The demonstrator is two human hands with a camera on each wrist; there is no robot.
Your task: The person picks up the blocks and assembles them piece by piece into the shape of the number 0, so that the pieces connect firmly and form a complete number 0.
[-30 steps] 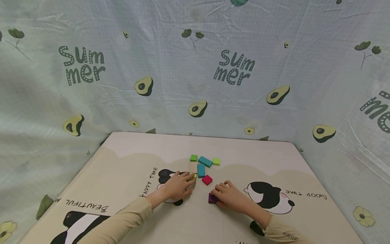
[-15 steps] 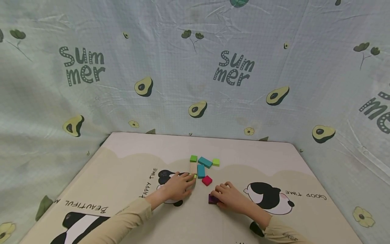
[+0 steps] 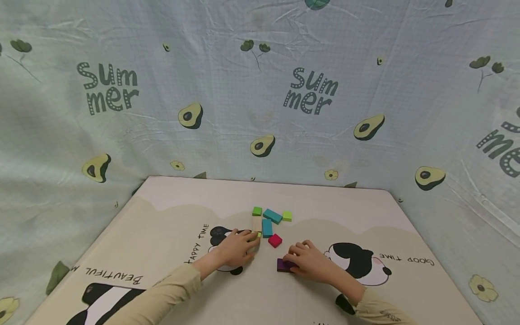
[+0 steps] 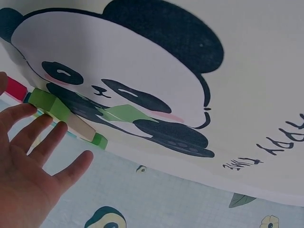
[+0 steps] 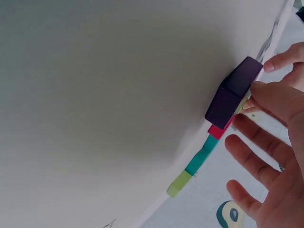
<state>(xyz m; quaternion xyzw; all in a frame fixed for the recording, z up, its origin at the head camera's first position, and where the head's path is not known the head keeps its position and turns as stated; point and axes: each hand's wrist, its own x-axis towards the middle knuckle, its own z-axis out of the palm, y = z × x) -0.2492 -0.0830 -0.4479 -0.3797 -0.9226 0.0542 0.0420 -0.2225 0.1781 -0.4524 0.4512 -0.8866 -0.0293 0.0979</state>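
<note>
Beside the panda print, my left hand [image 3: 237, 249] rests its fingertips on a small yellow-green block [image 3: 259, 234]. Its fingers are spread and fairly straight against that block [image 4: 51, 105] in the left wrist view. My right hand [image 3: 313, 262] is at a dark purple block [image 3: 281, 265], partly covering it. In the right wrist view the purple block [image 5: 232, 95] lies on the table, with the right thumb [image 5: 266, 92] at its edge and the other fingers spread away from it. A red block [image 3: 275, 240] lies between the hands.
Behind the hands lie a beige block [image 3: 257, 223], an upright-lying teal block [image 3: 267, 228], a slanted teal block [image 3: 272, 215], a green block [image 3: 257, 211] and a lime block [image 3: 287, 216]. The printed table [image 3: 333, 203] meets a hanging patterned cloth [image 3: 227, 90] at its far edge.
My right hand has shifted slightly right and its fingers have loosened, so more of the purple block shows. The left hand and the other blocks hold their places.
</note>
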